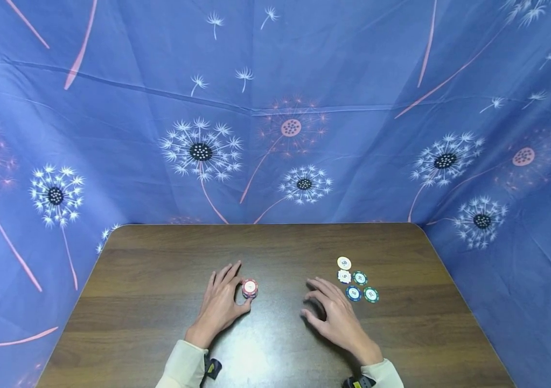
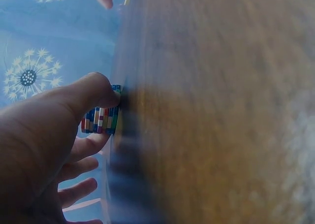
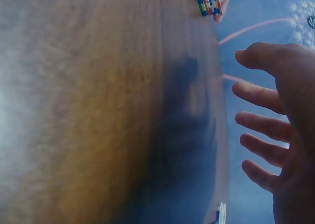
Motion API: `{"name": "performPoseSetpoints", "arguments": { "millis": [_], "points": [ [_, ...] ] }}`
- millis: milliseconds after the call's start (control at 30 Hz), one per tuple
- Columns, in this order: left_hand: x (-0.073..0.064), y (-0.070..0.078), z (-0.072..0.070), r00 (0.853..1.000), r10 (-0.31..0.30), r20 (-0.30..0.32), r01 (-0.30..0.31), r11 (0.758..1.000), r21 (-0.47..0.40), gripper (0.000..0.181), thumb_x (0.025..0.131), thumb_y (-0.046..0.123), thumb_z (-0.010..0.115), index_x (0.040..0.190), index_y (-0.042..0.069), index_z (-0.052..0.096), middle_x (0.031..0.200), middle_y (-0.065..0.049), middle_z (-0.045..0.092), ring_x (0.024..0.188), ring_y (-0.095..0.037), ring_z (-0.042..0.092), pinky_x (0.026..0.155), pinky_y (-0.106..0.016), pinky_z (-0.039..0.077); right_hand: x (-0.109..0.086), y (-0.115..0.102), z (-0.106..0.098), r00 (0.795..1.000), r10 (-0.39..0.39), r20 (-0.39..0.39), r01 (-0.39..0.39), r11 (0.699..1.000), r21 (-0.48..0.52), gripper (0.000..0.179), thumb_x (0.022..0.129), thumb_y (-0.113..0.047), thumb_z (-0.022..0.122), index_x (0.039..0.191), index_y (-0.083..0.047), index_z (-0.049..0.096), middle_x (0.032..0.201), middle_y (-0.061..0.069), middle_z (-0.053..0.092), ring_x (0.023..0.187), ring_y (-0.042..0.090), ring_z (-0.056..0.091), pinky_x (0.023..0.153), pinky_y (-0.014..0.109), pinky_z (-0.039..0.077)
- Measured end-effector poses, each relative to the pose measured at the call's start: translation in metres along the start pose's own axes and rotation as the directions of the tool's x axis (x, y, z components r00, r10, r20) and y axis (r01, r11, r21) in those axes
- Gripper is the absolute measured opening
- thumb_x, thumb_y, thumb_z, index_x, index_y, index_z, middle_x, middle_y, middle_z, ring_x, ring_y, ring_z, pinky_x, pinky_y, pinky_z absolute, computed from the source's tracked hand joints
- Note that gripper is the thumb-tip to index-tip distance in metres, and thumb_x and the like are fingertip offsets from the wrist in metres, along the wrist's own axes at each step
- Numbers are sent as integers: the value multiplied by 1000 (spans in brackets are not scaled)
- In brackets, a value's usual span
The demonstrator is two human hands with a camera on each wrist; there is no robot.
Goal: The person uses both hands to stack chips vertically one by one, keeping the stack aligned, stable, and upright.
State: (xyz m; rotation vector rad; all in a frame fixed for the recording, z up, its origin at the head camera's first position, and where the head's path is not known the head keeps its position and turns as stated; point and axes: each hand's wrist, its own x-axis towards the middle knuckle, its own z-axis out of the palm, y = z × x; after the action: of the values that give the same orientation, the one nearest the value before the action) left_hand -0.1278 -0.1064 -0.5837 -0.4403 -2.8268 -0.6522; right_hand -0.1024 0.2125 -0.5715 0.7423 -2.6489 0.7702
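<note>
Wood-grain counter (image 1: 159, 248), near edge cut off by the frame, pale glare toward the front. Nearest: two light sleeves, left (image 1: 183, 362) and right (image 1: 383, 372), both cropped at the bottom. Right hand (image 1: 335, 313) hovers with its fingers apart and loosely curved, thumb spread from them. Left hand (image 1: 221, 302) pinches a chip stack (image 1: 250, 288) between thumb and index finger, other fingers extended. Stack left of centre, red-edged chip on top; thumb and finger hide part of the striped sides, so count uncertain. Open stretch of wood between the hands. Just beyond the right hand, five loose chips (image 1: 354, 293) lie flat; numerals too small to read surely. More wood behind, up to the far edge with rounded corners, then blue dandelion cloth (image 1: 275, 70), running out of frame.
</note>
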Motion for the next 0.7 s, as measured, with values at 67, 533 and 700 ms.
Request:
{"name": "performPoseSetpoints", "arguments": {
  "millis": [67,533,700],
  "points": [
    [0,0,0,1000,1,1,-1,1000,5,43,80,34,90,113,9,77,160,-15,54,148,-39,47,121,-68,33,-5,3,0,999,-1,-33,1,1000,-9,28,84,-25,90,105,-12,77,143,17,67,137,46,58,109,69,45],
    [-2,-2,0,1000,20,-17,-20,1000,11,41,78,36,90,107,11,77,159,-15,55,148,-39,48,119,-69,35,-41,15,-17,990,88,-107,-93,995,-45,30,81,-16,93,105,-11,76,142,18,67,133,47,59,104,73,45],
    [-2,-1,-1,999,28,-21,-28,1000,10,40,77,36,90,107,12,77,159,-15,55,147,-40,49,118,-69,36,-47,24,-27,987,119,-107,-125,991,-50,29,81,-14,92,105,-12,76,142,19,66,132,46,60,106,70,43]
  ]
}}
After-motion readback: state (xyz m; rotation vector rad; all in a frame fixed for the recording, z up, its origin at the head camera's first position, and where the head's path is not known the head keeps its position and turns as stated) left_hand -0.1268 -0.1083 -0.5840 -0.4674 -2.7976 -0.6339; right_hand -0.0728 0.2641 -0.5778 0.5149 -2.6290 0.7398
